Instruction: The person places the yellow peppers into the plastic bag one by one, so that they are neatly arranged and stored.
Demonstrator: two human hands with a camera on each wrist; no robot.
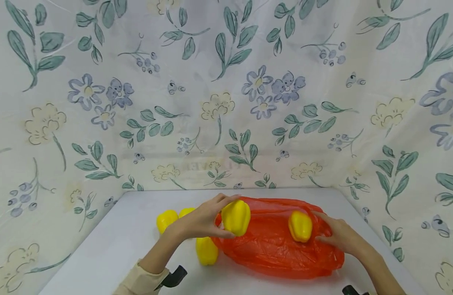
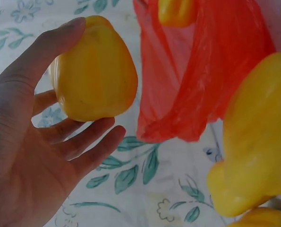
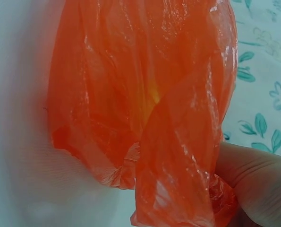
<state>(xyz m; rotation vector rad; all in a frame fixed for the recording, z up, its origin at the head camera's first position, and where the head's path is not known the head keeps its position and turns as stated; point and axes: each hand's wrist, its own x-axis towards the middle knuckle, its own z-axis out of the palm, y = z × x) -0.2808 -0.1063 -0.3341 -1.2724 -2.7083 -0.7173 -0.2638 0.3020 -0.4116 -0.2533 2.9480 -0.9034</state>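
Note:
My left hand holds a yellow bell pepper up at the left end of a red plastic bag. In the left wrist view, the thumb lies along one side of this pepper and the fingers support the other. Around the bag's right end, my right hand grips the thin plastic, its fingers partly hidden by the film. The right wrist view shows the crumpled bag bunched against that hand. Another yellow bell pepper shows bright against the red bag, close to the right fingertips.
More yellow bell peppers lie left of the bag: one at the far left, one partly behind the left forearm, and one nearer the front. All rest on a white table. A floral-print curtain hangs behind.

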